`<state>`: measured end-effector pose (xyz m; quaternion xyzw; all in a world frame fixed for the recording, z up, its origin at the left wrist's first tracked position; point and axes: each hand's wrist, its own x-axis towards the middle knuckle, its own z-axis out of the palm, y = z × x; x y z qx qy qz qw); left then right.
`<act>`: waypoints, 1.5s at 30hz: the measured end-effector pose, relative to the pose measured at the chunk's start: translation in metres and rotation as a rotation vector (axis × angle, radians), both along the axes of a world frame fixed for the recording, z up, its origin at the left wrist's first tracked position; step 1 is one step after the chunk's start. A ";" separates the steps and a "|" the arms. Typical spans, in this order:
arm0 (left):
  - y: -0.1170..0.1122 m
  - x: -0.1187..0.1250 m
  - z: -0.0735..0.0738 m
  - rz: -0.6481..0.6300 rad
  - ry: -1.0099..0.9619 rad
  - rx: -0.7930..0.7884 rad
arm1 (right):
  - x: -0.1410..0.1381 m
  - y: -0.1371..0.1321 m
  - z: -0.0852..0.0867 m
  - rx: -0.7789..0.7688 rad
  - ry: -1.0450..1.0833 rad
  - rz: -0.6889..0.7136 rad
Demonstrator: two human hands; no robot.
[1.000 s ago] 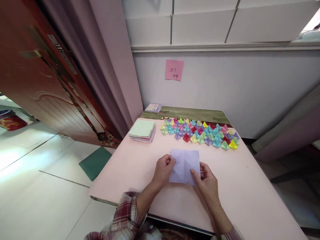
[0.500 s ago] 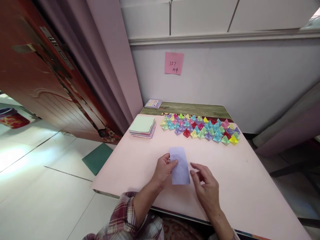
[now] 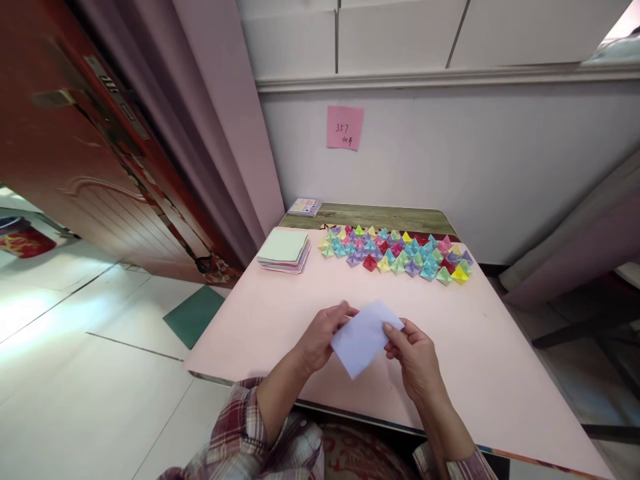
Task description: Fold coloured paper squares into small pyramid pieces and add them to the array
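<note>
A folded sheet of pale purple origami paper (image 3: 367, 339) is held slanted above the pink tabletop, between my two hands. My right hand (image 3: 413, 350) pinches its right corner, thumb on top and fingers curled underneath. At the left edge, my left hand (image 3: 325, 333) has its fingers bent against the paper, which hides part of them. Beyond the hands, to the left, lies a stack of coloured paper squares (image 3: 284, 247). Several rows of small folded paper pieces (image 3: 395, 253) in many colours stand at the back.
The pink tabletop (image 3: 260, 320) has a green wood-patterned strip (image 3: 380, 215) along the wall, with a small pack (image 3: 305, 207) on its left end. A pink note (image 3: 345, 127) is stuck on the wall. A dark green sheet (image 3: 194, 315) lies on the floor at left.
The paper has turned from upright to slanted. My right hand has come in from beside it and gripped its right corner. My left thumb no longer shows on top of the paper.
</note>
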<state>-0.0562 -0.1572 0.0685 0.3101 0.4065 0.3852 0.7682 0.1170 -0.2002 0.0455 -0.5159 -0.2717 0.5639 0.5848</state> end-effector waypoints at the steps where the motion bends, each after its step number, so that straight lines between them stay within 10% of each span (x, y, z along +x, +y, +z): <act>1: 0.000 -0.001 -0.001 0.047 -0.087 -0.041 | -0.002 -0.001 0.000 -0.009 0.049 -0.068; 6: -0.018 0.018 -0.003 0.067 -0.467 0.037 | -0.017 -0.007 -0.004 0.008 0.210 -0.201; 16: -0.027 0.046 -0.007 0.415 -0.167 -0.106 | -0.013 -0.027 -0.022 0.179 -0.171 -0.001; 28: -0.029 0.037 0.007 0.119 0.133 0.061 | 0.036 -0.029 -0.020 0.635 -0.818 0.177; 39: -0.031 0.037 0.009 0.080 0.129 0.081 | 0.033 -0.028 -0.014 0.605 -0.703 0.099; 45: -0.033 0.038 0.009 0.057 0.090 0.067 | 0.014 -0.031 -0.009 0.294 -0.473 -0.111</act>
